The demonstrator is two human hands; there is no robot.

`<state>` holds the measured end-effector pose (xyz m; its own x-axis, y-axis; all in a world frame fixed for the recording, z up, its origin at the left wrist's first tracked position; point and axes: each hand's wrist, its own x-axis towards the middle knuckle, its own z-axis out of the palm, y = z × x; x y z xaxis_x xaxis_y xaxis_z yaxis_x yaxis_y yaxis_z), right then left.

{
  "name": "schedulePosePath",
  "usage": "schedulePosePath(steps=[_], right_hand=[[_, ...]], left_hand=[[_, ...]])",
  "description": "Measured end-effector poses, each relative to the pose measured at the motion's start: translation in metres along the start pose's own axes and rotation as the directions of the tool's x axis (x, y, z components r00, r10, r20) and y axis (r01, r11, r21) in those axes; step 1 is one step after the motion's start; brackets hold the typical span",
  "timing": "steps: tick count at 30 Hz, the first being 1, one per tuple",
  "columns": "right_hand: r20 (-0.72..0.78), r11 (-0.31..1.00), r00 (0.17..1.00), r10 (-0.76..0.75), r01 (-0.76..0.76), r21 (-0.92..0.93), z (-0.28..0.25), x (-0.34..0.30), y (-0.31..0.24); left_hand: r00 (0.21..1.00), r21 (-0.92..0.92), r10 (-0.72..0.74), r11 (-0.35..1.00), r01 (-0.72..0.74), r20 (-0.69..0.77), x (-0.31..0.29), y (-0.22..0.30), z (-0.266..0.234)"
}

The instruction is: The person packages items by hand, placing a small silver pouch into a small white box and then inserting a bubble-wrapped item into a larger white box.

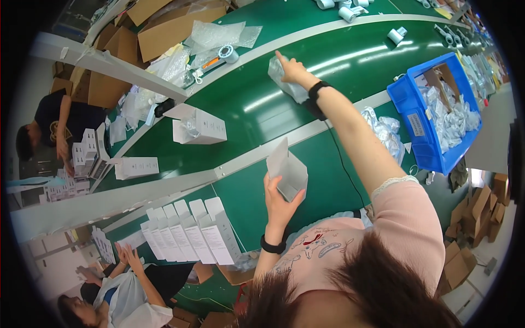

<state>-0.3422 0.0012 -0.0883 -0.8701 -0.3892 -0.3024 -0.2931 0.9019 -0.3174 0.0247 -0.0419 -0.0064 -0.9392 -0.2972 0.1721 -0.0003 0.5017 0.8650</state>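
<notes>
From my seat behind the head camera, I take the clock from the open box at the middle of the view. Nearest is the wearer's pale pink top (322,240), with a line drawing and small lettering too blurred for me to read. The left hand (281,210) has its thumb and fingers clamped around that tall, white cardboard box (295,175), its flap up; I make out no print on the faces turned to me. At 8 o'clock stands a row of upright white cardboard boxes (180,235), each printed with fine grey lines, too small to read. At 2 o'clock a blue plastic crate (403,106) carries a white paper label (416,125) and holds clear plastic bags.

At 12 o'clock, over the glossy green work surface (232,98), the right hand (295,72) lies on a clear plastic bag (281,82): the index finger points out straight, and I cannot tell whether the others grip it. At 10 o'clock an open white carton (210,128) bears faint print and holds clear plastic. Farther, at 11, lies a round-headed grey device with an orange stripe (227,53); at 1, a pale grey cylindrical fitting (397,36).
</notes>
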Motion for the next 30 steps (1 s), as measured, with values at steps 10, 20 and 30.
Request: schedulePosePath(steps=[10, 20, 30], right_hand=[[-0.554, 0.359, 0.832, 0.043, 0.505, 0.785, -0.089, -0.239, 0.074], [-0.624, 0.333, 0.572, 0.532, 0.537, 0.775, -0.029, -0.302, 0.013], [-0.665, 0.778, 0.660, -0.349, 0.599, 0.186, -0.005, -0.337, 0.026]], left_hand=[[0.989, -0.056, 0.115, 0.992, -0.110, 0.091, 0.035, 0.019, 0.044], [0.994, -0.178, 0.040, 0.982, -0.057, -0.098, 0.021, 0.024, 0.098], [0.992, -0.281, -0.004, 0.959, -0.032, -0.129, -0.024, -0.013, 0.076]])
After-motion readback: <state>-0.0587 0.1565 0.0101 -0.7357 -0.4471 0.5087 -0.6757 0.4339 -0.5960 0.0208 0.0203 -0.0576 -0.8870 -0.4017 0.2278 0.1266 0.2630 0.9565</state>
